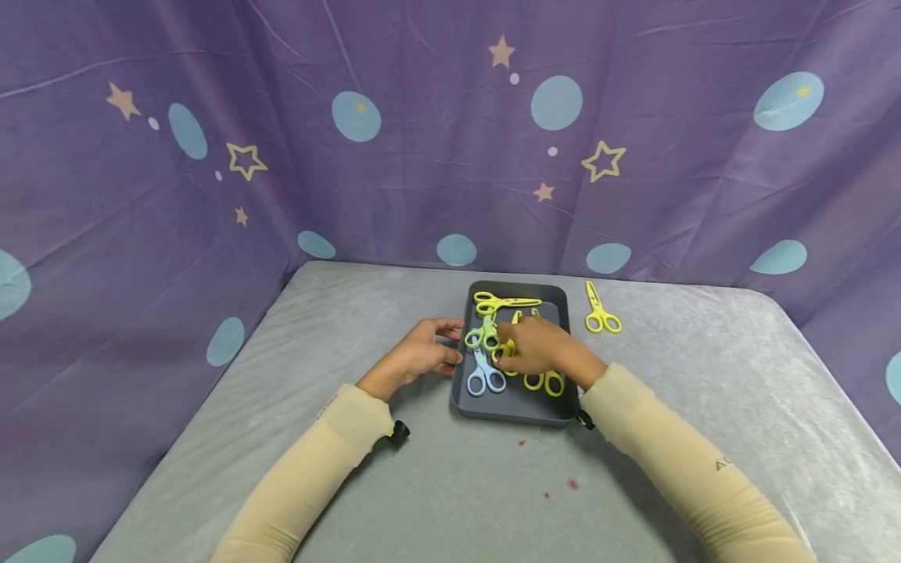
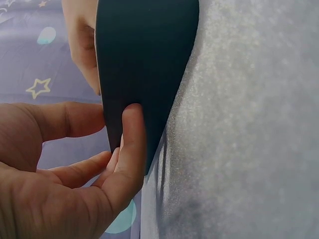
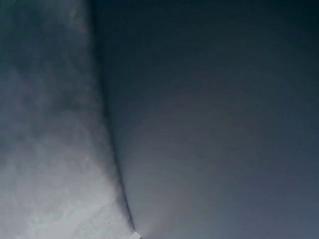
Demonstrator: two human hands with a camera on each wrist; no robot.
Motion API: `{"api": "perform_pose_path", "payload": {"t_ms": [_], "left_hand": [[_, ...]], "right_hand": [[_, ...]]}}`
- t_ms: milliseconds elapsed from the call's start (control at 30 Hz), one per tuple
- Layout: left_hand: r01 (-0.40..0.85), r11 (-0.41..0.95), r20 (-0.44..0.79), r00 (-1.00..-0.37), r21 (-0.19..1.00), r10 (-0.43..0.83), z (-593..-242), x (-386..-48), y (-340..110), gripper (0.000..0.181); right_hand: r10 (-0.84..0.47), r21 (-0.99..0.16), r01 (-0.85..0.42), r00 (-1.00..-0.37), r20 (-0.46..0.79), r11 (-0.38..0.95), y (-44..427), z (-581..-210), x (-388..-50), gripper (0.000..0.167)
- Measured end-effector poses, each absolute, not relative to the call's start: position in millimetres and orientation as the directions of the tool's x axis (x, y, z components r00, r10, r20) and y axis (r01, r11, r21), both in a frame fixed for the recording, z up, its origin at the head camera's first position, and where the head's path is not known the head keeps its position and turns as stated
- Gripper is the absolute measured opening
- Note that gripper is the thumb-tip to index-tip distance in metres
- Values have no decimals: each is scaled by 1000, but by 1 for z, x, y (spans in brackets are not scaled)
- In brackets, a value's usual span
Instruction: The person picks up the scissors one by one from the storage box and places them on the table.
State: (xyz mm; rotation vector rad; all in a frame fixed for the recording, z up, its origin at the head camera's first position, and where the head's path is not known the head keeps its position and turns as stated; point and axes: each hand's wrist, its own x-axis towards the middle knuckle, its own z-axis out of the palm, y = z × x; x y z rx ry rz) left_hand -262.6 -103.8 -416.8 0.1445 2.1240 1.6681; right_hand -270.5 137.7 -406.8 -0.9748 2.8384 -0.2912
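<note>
A dark grey tray (image 1: pixel 517 414) holds several scissors. Along its left side, my left hand (image 1: pixel 422 349) touches the outer wall and rim with thumb and fingertips; in the left wrist view, one finger of this hand (image 2: pixel 65 194) lies straight against the wall. My right hand (image 1: pixel 538 346) reaches into the tray with bent fingers and grips yellow scissors (image 1: pixel 512 371), partly covering them. Beside these are light blue scissors (image 1: pixel 481 361) and green scissors (image 1: pixel 487 322). Yellow scissors (image 1: pixel 517 302) lie across the far end, and another yellow-handled pair (image 1: pixel 554 383) is partly under my right hand.
One more pair of yellow scissors (image 1: pixel 593 297) lies outside the tray, on the grey cloth-covered table (image 1: pixel 366 313) at the right. Purple patterned curtains (image 1: pixel 436 203) stand behind and to the left. The right wrist view shows only the tray's dark wall (image 3: pixel 209 124) close up.
</note>
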Motion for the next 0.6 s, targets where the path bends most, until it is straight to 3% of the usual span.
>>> {"api": "perform_pose_path", "payload": {"t_ms": [200, 433, 600], "left_hand": [[-175, 268, -263, -903, 947, 341, -417, -263, -104, 72], [-186, 267, -272, -901, 946, 338, -414, -261, -103, 71], [-187, 260, -272, -900, 947, 341, -415, -261, -103, 72]], "right_hand": [[-656, -224, -629, -751, -73, 744, 142, -401, -268, 34], [-619, -174, -599, -780, -97, 782, 141, -401, -263, 45], [-624, -94, -617, -778, -78, 781, 140, -402, -262, 35]]}}
